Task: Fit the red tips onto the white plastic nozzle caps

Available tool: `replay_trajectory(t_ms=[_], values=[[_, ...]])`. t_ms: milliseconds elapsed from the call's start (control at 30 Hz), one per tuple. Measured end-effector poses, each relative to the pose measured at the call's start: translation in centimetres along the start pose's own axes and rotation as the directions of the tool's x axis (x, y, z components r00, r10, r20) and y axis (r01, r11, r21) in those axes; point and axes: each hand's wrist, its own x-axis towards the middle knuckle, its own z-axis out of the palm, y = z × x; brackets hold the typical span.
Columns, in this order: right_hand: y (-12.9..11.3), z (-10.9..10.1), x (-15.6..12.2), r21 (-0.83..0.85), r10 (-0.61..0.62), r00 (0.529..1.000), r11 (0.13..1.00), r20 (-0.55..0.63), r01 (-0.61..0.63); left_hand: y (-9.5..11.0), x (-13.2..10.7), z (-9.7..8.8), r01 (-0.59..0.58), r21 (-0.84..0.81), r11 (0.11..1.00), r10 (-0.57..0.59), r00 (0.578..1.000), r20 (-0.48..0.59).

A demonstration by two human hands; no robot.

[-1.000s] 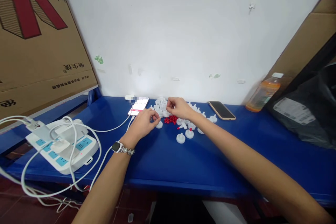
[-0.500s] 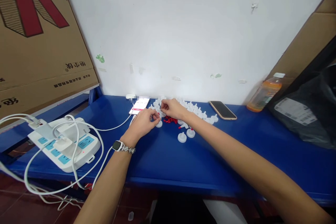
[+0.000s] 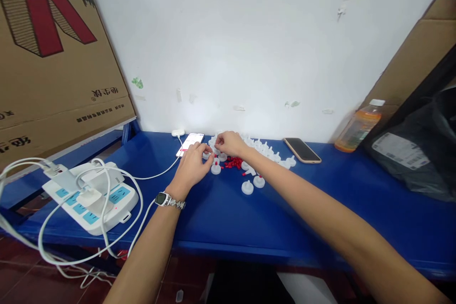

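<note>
White, round plastic pieces with narrow spouts lie in a pile (image 3: 265,148) against the wall, with small red caps (image 3: 234,162) in front. My left hand (image 3: 194,164), with a watch on its wrist, is at the pile's left end, its thumb and fingers closed around a white spouted piece (image 3: 207,155). Just right of it, my right hand (image 3: 231,144) is pinched over the pile; what its fingertips hold is too small to make out. Below the hands stands a spouted piece with a red tip (image 3: 215,168). Two more spouted pieces (image 3: 247,187) sit nearer the front.
On the blue table (image 3: 285,218), a phone with a lit screen (image 3: 188,145) lies left and a dark phone (image 3: 302,150) right. A power strip (image 3: 107,199) with looping white cables occupies the left. An orange drink bottle (image 3: 358,128) and a dark bag (image 3: 420,147) stand right.
My left hand has reached slightly forward, its fingers now straighter. The red-tipped white piece below it shows more fully. My right hand has shifted a little left, still pinched.
</note>
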Motion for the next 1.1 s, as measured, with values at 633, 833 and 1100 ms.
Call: replay_trajectory(t_ms=[633,833,1100], values=[[2.3,-3.7,-10.2,-0.186,-0.109,0.989,0.974,0.096,0.126,1.9,-0.2,1.7,-0.184,-0.133,0.974,0.196,0.977,0.085],[1.5,-2.4,-8.3,-0.264,-0.181,0.972,0.94,0.147,0.215,1.9,-0.2,1.6,-0.178,-0.119,0.977,0.189,0.977,0.095],[1.7,-1.9,-8.1,-0.114,-0.187,0.98,0.974,0.07,0.194,1.7,-0.3,1.7,-0.158,-0.109,0.981,0.17,0.979,0.114]])
